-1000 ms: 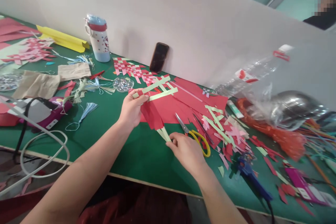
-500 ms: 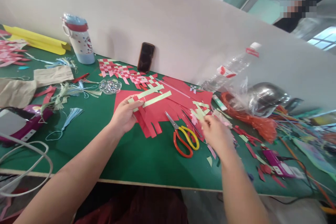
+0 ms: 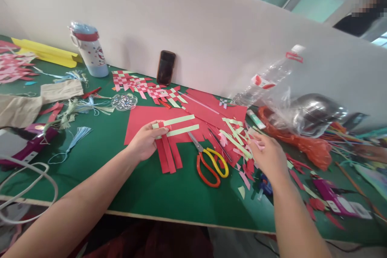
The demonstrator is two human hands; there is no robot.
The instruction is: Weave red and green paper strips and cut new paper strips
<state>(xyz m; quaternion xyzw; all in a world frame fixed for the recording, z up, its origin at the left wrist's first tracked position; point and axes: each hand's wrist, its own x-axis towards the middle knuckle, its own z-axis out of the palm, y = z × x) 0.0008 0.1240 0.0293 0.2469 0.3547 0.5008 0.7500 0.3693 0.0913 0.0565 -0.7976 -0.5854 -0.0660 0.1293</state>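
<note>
My left hand pinches the left edge of a paper weave, red strips crossed by two pale green strips, lying on the green table. My right hand reaches right into a heap of loose pale green, pink and red strips; its fingers are curled at the heap, pinching a pink strip. Scissors with one orange and one yellow handle lie between the two hands.
Finished red-and-white weaves, a dark phone leaning on the white partition, a printed flask, a dish of beads, tassels, a crushed plastic bottle, a steel bowl, a blue glue gun, a purple device and cable at left.
My right hand has left the near end of the weave and moved right to the strip heap. The weave has shifted a little toward me under my left hand.
</note>
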